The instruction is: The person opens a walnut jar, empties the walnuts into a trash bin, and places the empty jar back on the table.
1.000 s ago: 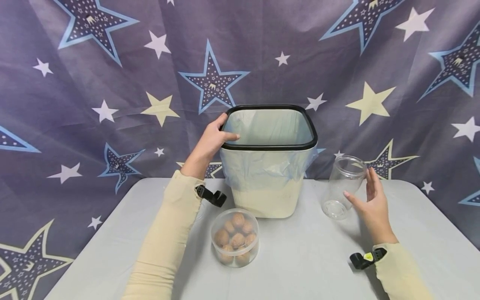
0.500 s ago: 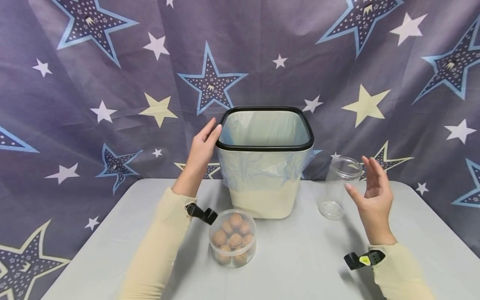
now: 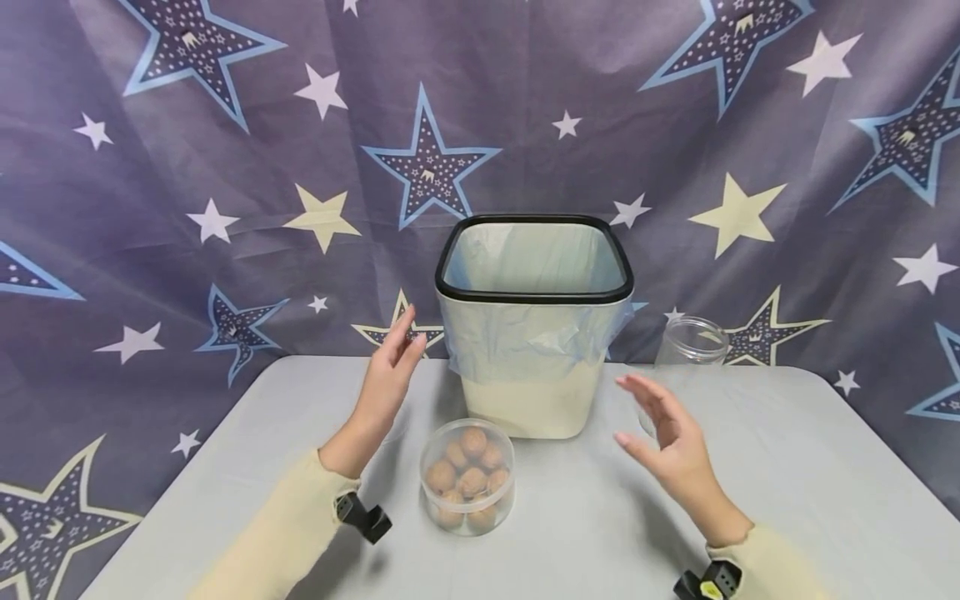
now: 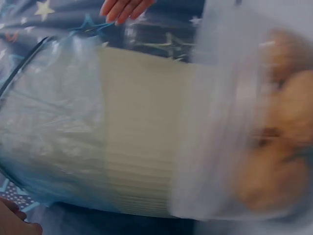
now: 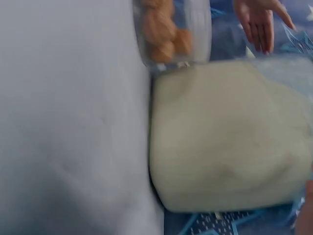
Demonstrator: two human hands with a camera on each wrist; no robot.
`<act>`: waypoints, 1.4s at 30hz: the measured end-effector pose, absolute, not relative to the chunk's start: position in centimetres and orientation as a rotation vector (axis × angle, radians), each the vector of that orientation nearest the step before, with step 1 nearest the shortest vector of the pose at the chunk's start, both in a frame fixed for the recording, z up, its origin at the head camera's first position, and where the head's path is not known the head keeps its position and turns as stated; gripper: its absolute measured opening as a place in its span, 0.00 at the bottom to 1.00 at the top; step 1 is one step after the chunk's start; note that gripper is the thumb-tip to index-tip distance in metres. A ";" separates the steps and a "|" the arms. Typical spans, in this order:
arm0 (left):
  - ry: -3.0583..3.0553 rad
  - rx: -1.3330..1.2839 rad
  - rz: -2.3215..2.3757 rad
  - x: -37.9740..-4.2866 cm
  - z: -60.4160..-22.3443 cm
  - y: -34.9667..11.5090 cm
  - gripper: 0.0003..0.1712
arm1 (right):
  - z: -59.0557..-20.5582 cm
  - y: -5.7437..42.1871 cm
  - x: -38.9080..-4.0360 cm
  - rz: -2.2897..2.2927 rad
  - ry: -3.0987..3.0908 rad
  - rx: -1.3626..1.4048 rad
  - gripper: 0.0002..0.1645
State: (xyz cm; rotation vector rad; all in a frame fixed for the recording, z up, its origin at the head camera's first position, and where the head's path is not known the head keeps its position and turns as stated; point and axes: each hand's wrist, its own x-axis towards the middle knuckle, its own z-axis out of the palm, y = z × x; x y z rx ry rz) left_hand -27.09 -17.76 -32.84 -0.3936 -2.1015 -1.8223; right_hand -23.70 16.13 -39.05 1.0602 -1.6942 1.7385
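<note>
My left hand is held in the air left of the trash bin, its fingers loosely extended and holding nothing. The cream bin has a black rim and a bluish liner folded over its outside. My right hand is raised to the bin's right, thumb apart from loosely bent fingers, nothing between them. Behind it stands a clear plastic jar, its lower part mostly hidden by the hand. A round clear tub with several walnuts sits in front of the bin, between my hands.
The white table reaches back to a purple star-printed curtain. A faint clear rounded edge shows behind my left wrist. The bin stands tall at the middle back of the table.
My left hand has let go of the bin's rim and come down and left. My right hand has left the jar and moved left toward the middle. Bin, jar and tub stay put.
</note>
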 end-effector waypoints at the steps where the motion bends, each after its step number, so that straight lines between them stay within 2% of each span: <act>1: -2.119 -0.402 -1.833 -26.8 -33.3 -17.9 0.32 | -39.2 15.9 -23.6 1.729 -1.768 1.063 0.40; 6: -2.178 -0.425 -1.882 -25.3 -35.3 -18.5 0.30 | -40.0 14.6 -22.9 1.653 -2.098 1.085 0.37; 13: -2.315 -0.248 -2.035 -23.1 -37.8 -19.2 0.33 | -41.1 12.7 -22.0 1.719 -2.228 1.088 0.36; 20: -2.305 -0.249 -2.196 -21.6 -40.0 -19.9 0.35 | -41.9 10.7 -21.6 1.710 -2.355 1.022 0.35; 33: -2.382 -0.762 -2.540 -21.9 -42.9 -21.7 0.58 | -42.4 7.5 -22.2 1.926 -2.343 0.906 0.40; 42: -2.473 -0.694 -2.469 -22.5 -43.9 -21.3 0.61 | -42.7 5.5 -22.3 1.936 -2.376 0.923 0.48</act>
